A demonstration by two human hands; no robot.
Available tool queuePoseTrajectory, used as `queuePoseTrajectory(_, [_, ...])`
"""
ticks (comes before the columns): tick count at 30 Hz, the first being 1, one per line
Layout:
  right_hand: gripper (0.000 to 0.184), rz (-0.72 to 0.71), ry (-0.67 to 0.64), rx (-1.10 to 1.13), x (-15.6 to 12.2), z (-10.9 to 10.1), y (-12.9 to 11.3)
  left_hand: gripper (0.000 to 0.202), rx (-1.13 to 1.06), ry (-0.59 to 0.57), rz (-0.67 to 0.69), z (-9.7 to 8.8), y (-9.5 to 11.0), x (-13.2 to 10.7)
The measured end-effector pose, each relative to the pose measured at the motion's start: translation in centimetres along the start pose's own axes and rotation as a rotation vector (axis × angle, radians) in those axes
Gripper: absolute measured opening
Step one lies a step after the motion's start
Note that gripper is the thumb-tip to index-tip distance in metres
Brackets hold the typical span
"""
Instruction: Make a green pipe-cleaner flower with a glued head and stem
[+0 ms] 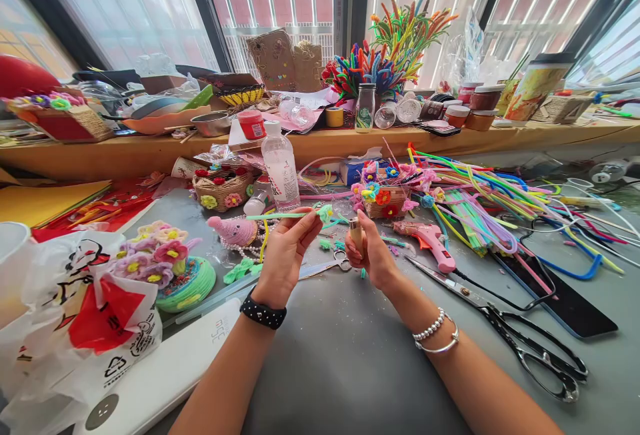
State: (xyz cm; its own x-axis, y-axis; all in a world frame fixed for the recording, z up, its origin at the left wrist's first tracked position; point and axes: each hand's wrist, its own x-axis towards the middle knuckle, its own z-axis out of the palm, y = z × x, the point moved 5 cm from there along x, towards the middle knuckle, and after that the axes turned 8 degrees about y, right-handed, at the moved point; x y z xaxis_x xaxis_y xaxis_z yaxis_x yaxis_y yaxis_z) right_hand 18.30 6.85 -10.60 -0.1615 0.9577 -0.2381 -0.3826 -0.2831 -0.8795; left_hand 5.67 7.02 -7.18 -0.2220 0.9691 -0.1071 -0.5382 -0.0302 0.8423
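Note:
Between the fingertips of my left hand is a pale green pipe cleaner, its thin stem pointing left and a fluffy worked end sticking out to the right. My right hand is wrapped round a lighter held upright, thumb near its metal top. I cannot make out a flame. The lighter is a little right of the green end, apart from it. Below the hands, small scissors and green scraps lie on the grey table.
Large black-handled scissors, a pink glue gun and a dark phone lie right. Many pipe cleaners spread behind them. A water bottle stands ahead. Left are a plastic bag, a white power strip and a flower pot.

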Motion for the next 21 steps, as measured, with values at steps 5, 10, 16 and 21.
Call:
queuePoseTrajectory(5, [0.051,0.011,0.002,0.001,0.3,0.6,0.4,0.015,0.022,-0.011,0.031,0.2,0.2,-0.2])
queuePoseTrajectory(10, [0.055,0.006,0.046,-0.003,1.0,0.8,0.5,0.015,0.049,-0.003,0.078,0.3,0.5,-0.4])
queuePoseTrajectory(16, [0.055,-0.077,0.070,-0.045,1.7,1.4,0.5,0.016,0.049,0.013,0.117,0.2,0.6,-0.3])
queuePoseTrajectory(21, [0.054,-0.107,0.081,-0.063,1.6,1.9,0.5,0.017,0.049,0.020,0.126,0.2,0.6,-0.3])
